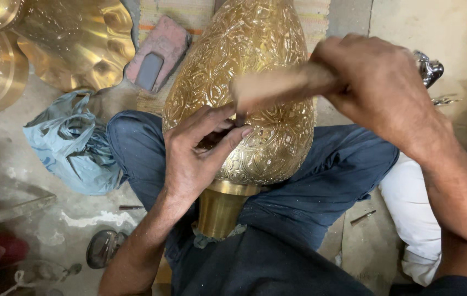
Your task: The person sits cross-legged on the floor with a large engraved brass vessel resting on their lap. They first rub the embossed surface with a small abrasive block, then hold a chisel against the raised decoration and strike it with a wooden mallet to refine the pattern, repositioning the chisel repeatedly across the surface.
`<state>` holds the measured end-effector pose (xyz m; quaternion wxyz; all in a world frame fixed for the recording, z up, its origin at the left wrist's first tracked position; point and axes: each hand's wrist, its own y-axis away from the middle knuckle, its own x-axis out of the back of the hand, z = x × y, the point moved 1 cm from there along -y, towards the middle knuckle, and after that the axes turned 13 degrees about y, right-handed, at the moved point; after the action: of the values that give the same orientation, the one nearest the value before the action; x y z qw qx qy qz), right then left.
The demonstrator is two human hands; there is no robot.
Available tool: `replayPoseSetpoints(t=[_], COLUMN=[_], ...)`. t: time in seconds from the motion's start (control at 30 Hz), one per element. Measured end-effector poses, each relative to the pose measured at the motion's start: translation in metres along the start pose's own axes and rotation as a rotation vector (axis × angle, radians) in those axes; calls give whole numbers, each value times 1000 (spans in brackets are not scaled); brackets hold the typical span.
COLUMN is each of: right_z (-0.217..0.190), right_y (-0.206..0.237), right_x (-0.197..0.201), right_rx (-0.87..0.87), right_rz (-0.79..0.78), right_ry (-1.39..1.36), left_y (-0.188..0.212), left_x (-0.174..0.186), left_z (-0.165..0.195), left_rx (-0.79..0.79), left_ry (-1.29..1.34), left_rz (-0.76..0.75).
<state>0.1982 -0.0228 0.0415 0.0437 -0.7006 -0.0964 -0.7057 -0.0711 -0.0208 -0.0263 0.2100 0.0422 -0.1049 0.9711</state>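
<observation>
Dusty floor (36,181) bears a blue bag (72,143).

A large engraved brass vase (244,93) is laid across the lap, its plain neck pointing toward the body. A small tool is pinched against its surface by the left hand (195,153). A blurred wooden handle (277,85) is gripped in the right hand (376,87).

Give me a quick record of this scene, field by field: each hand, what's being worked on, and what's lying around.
left hand: pinches a small tool, mostly hidden, against the brass vessel
right hand: grips a wooden handle, motion-blurred, above the vessel
brass vessel: engraved, lying across the person's lap, neck toward the body
nearby, upper left: brass dishes, reddish block
left floor: blue plastic bag
</observation>
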Motion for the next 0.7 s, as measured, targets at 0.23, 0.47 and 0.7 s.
replayPoseSetpoints(t=[0.23, 0.47, 0.7], right_z=[7, 6, 5], right_y=[3, -7, -8], right_x=[-11, -40, -36], right_rx=[132, 97, 131], right_rz=[177, 46, 194], right_ry=[70, 83, 152], left_y=[0, 4, 2], left_x=[7, 6, 0], left_z=[-5, -3, -7], left_rx=[5, -37, 29], left_ry=[137, 155, 141], left_rz=[85, 149, 75])
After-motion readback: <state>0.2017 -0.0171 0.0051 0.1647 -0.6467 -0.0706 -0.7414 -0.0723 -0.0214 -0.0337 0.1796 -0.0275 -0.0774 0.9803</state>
